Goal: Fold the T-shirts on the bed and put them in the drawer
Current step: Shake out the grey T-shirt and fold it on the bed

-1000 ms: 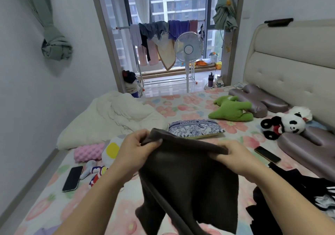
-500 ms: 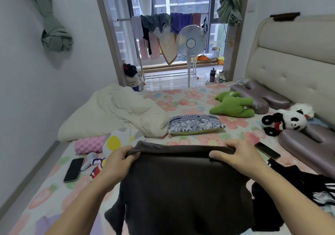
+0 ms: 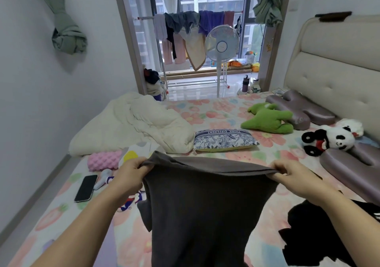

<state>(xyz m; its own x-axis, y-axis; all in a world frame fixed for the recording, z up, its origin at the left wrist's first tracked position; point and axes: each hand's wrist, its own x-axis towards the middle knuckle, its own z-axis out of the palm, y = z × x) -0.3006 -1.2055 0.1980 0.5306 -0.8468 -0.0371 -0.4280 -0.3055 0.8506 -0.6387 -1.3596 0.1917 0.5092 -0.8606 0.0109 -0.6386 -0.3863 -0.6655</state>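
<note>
Left grip [image 3: 131, 176] and right grip [image 3: 296, 178] are bare hands; both forearms [image 3: 78, 231] uncovered to the frame's edge.

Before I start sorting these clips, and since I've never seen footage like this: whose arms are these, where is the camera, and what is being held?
There is no machine here. These are a person's two bare arms, filmed by one wide-angle camera worn on the head, looking forward and down. The left hand and the right hand each pinch the top edge of a dark grey T-shirt, holding it spread out over the bed with its flowered sheet. On the bed lie a cream quilt, a phone, a blue patterned pouch, a green plush toy, a panda toy and, at the right, a black garment.
</note>
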